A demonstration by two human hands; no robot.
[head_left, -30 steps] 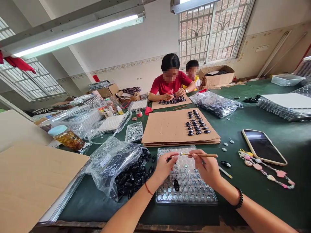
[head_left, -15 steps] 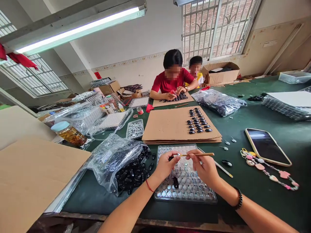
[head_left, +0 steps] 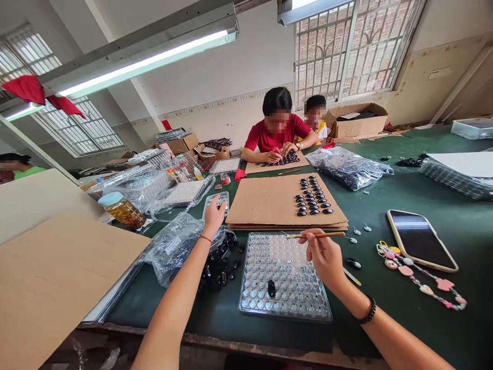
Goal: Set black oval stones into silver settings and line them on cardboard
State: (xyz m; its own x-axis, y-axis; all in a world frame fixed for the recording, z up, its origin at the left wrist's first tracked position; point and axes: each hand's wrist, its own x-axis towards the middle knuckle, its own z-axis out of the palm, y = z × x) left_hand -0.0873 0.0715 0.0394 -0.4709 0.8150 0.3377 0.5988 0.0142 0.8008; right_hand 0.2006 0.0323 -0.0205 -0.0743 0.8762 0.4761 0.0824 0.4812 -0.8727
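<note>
Green felt is covering the worktop (head_left: pixel 404 308), and on it a clear plastic tray (head_left: pixel 285 277) of small round cells is lying directly in front of the person. The right hand (head_left: pixel 325 254) is hovering over the tray's far right corner, its fingers (head_left: pixel 308 240) pinched closed on a thin wooden stick (head_left: pixel 318 235) that is lying roughly level and pointing left, with a small pale tip over the tray's far edge. The left hand (head_left: pixel 213 216) is reaching forward and left, well apart from the tray, its fingers spread loosely and holding nothing that can be seen, hanging just before a small clear box of silvery pieces (head_left: pixel 217 201). Below the left forearm, a plastic bag of black stones (head_left: pixel 188 246) is spilling open beside the tray. One black stone (head_left: pixel 271 288) is sitting in the tray near its front. Beyond the tray, a stack of cardboard sheets (head_left: pixel 265 203) is carrying rows of black stones. A phone (head_left: pixel 421 239) and a beaded strap (head_left: pixel 419 282) are lying to the right. Across the worktop, a person in a red shirt (head_left: pixel 279 134) is bending over another cardboard sheet.
</note>
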